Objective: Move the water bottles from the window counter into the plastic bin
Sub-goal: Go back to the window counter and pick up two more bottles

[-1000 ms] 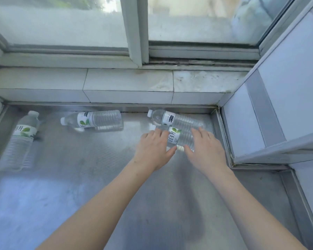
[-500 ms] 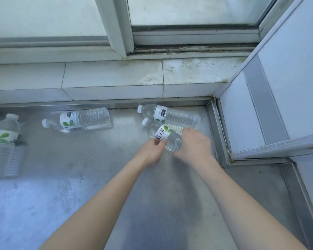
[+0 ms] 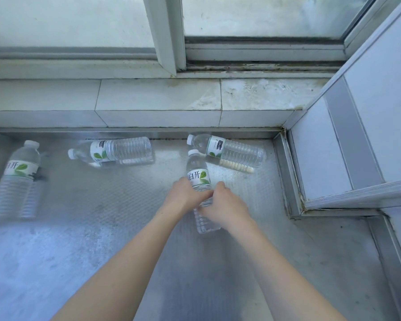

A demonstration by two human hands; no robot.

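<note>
Both my hands hold one clear water bottle (image 3: 197,174) with a white and green label, raised nearly upright above the metal counter (image 3: 102,228). My left hand (image 3: 185,194) grips its middle from the left and my right hand (image 3: 222,205) grips it from the right. A second bottle (image 3: 229,150) lies on its side just behind, near the back right corner. Further left lies a third bottle (image 3: 116,150) along the back edge. At the far left stands another bottle (image 3: 16,179). No plastic bin is in view.
A tiled ledge (image 3: 158,100) and the window frame (image 3: 167,38) run along the back. On the right a white panelled wall (image 3: 347,135) steps forward, with a raised metal rim (image 3: 285,170) at its foot.
My hands closed round the near bottle, turned it from lying tilted to nearly upright and drew it toward me. The camera tilted and shifted slightly.
</note>
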